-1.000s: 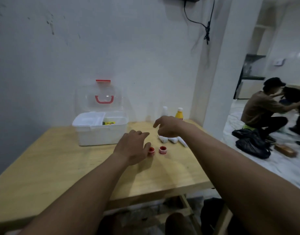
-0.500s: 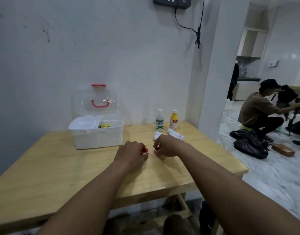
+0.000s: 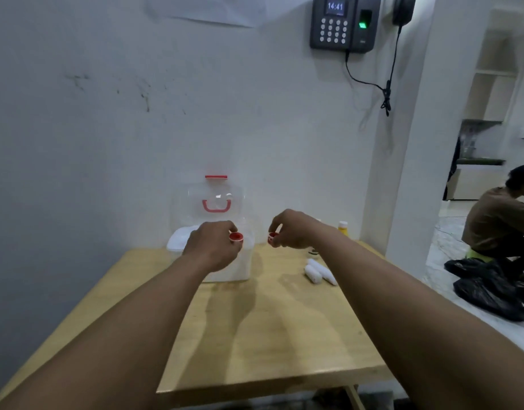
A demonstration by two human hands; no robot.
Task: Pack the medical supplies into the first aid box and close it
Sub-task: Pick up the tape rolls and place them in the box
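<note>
The left hand [image 3: 212,247] is pinching one red tape roll [image 3: 236,237], the right hand [image 3: 293,230] another [image 3: 272,238]; both are needing lowering into the open box [image 3: 240,267] near the table's far edge.

I see the first aid box [image 3: 240,267] at the middle of the frame, a white tub standing on the desk against the wall, partly hidden behind my left arm. Its clear lid [image 3: 215,202] stands open and upright, with a red handle [image 3: 216,206] on its face and a red latch [image 3: 215,176] at the top edge. Two small red tape rolls are raised above the desk: one [image 3: 236,237] right in front of the box, the other [image 3: 272,238] just right of it. White gauze rolls [image 3: 317,272] lie together right of centre. A yellow bottle [image 3: 342,227] stands further back, half hidden.
</note>
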